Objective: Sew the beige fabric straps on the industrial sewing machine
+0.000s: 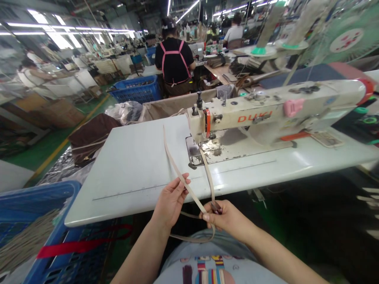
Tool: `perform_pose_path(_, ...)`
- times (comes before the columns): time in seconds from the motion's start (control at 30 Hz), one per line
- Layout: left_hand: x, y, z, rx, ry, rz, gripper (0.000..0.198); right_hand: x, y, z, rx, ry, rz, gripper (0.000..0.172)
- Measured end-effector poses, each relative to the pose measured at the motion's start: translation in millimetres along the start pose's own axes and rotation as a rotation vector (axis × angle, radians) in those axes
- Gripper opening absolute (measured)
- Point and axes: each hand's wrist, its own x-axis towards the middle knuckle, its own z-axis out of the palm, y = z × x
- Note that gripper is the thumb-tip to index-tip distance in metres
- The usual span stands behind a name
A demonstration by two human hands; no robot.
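A long, narrow beige strap (171,157) runs over the front of the white sewing table. My left hand (173,197) pinches it between thumb and fingers, and its free end points away across the tabletop. Lower and to the right, my right hand (222,216) is closed on the same strap. A small dark, shiny tool (216,207), perhaps thread snips, is tucked in that hand, partly hidden by the fingers. Another length of strap goes from the right hand up to the needle area of the sewing machine (251,114). A loop hangs below my hands.
At the left stands a blue plastic basket (56,236) holding a bundle of thin strips, with a red band (68,247) on it. Beyond the table lie a brown fabric bag (89,138) and another blue basket (136,90). A co-worker (174,59) sits ahead.
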Motion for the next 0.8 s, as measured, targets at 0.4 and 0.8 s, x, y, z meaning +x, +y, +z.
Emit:
perform_pose_path(0.4, 10.0, 14.3, -6.9, -0.122, 0.044, 0.124, 0.036, -6.7, -4.0, -10.5, -0.091, -0.063, -0.021, 0.059)
perform_pose_path(0.8, 27.4, 32.4, -26.3, -0.050, 0.252, 0.311, 0.035, -22.5, -3.7, -47.2, -0.167, 0.036, 0.027, 0.068)
